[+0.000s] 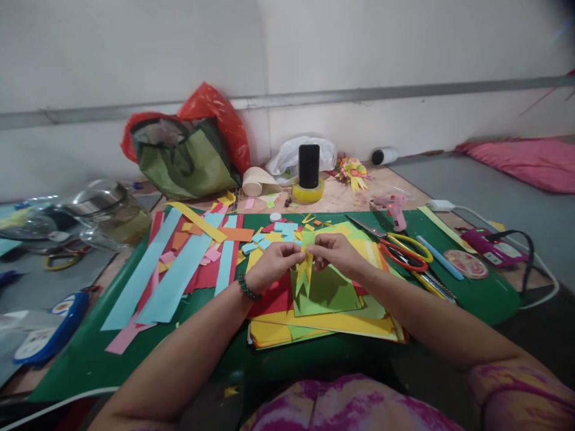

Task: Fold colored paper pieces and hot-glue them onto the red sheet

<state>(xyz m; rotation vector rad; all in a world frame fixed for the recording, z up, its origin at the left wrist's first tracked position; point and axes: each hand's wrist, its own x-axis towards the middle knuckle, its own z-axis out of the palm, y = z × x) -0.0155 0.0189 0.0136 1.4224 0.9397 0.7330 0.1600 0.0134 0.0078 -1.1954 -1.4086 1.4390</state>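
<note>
My left hand (277, 263) and my right hand (336, 252) meet over a stack of coloured paper. Between their pinched fingers is a folded yellow-green paper strip (304, 280), its pointed, notched ends hanging down. The fingers cover its upper middle part. Below it lies a green paper sheet (330, 302) on top of yellow sheets (318, 324). Small blue paper pieces (284, 228) are scattered just beyond my hands. Long light blue strips (179, 275) and a yellow strip (197, 220) lie to the left of my left hand.
Scissors (406, 251), a utility knife (433, 284), a pink glue gun (397, 212) and a purple device (496, 246) lie on the right. At the back are a phone (309, 166) by a tape roll (308, 191), a paper rosette (353, 170) and a green bag (184, 158). A glass jar (112, 215) lies left.
</note>
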